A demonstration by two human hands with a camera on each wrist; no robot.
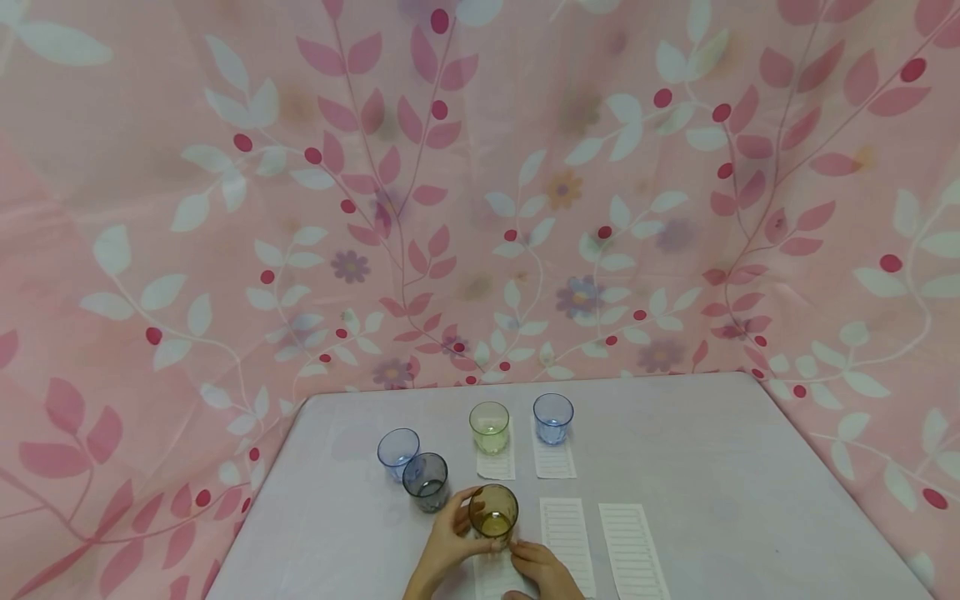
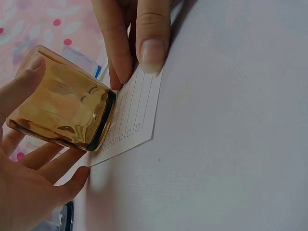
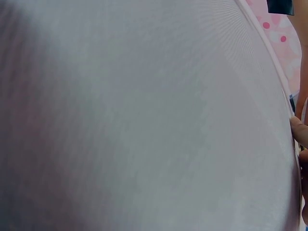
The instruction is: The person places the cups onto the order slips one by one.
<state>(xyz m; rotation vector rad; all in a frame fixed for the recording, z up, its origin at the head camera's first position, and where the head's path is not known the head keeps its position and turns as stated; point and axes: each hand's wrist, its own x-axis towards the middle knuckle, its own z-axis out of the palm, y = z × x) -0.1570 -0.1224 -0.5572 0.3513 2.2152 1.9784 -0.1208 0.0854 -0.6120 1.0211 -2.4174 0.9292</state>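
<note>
An amber glass (image 1: 493, 512) is gripped by the left hand (image 1: 448, 540), whose thumb and fingers lie around its sides. In the left wrist view the amber glass (image 2: 62, 98) looks tilted, its dark base close to a lined paper strip (image 2: 130, 113), with the left hand (image 2: 33, 178) around it. Beside the glass, the right hand (image 1: 542, 568) is low over the paper strip (image 1: 495, 577); in the left wrist view the right hand (image 2: 137, 36) has thumb and fingers at the strip's edge. Only a part of the right hand (image 3: 300, 132) shows in the right wrist view.
A dark grey glass (image 1: 426, 483) stands before a blue glass (image 1: 397, 454) at the left. Farther back, a green glass (image 1: 490, 429) and another blue glass (image 1: 552, 419) stand on paper strips. Two more strips (image 1: 567, 542) (image 1: 633, 550) lie at the right. A patterned cloth hangs behind.
</note>
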